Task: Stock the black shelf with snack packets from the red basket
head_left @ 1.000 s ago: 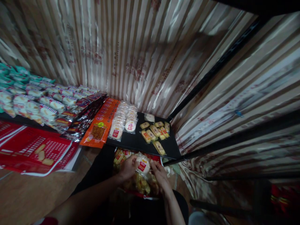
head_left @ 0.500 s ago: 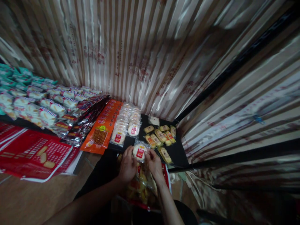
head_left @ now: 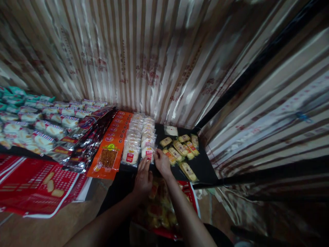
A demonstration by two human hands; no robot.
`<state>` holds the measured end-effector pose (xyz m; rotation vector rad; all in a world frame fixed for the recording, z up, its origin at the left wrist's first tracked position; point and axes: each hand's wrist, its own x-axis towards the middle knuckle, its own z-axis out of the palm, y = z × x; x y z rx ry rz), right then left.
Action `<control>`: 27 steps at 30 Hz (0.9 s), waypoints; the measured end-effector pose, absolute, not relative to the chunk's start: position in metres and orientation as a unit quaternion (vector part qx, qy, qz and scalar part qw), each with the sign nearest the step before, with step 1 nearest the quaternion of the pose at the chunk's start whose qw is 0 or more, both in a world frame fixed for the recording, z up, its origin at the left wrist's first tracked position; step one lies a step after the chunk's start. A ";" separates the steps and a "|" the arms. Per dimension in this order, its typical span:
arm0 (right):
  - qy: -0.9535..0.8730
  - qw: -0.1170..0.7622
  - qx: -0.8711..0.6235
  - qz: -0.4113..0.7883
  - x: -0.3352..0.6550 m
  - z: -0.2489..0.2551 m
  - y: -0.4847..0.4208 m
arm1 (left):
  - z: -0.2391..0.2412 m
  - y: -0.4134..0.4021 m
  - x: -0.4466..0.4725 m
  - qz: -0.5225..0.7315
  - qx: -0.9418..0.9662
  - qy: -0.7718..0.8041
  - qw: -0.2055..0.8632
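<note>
A round white cake packet with a red label [head_left: 148, 153] lies at the near end of the right-hand row of like packets [head_left: 146, 132] on the black shelf [head_left: 203, 164]. My left hand [head_left: 143, 177] holds its near left edge with the fingers pointing forward. My right hand [head_left: 161, 162] grips its right edge with curled fingers. Below my arms sits a red-rimmed bag of yellow and red snack packets [head_left: 161, 209].
Yellow bar-shaped snacks [head_left: 180, 149] lie just right of my hands. To the left are a second row of white cakes [head_left: 131, 144], orange packets [head_left: 110, 151], dark foil packs [head_left: 87, 137], many white and teal packets [head_left: 33, 120] and red bags [head_left: 38, 178]. Striped shiny cloth hangs behind.
Both hands lifted the round cake packet out of the bag below and carried it forward onto the black shelf, to the near end of the right-hand row.
</note>
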<state>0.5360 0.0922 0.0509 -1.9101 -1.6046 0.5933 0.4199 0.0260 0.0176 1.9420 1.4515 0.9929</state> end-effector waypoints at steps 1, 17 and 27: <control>-0.602 0.279 -0.716 0.217 0.535 0.050 0.095 | 0.017 0.029 0.420 0.363 0.716 0.537 0.260; -0.608 0.394 -0.677 0.127 0.519 0.028 0.093 | 0.014 0.036 0.417 0.316 0.753 0.526 0.237; -0.635 0.377 -0.665 0.111 0.521 0.026 0.090 | 0.009 0.036 0.421 0.329 0.739 0.532 0.250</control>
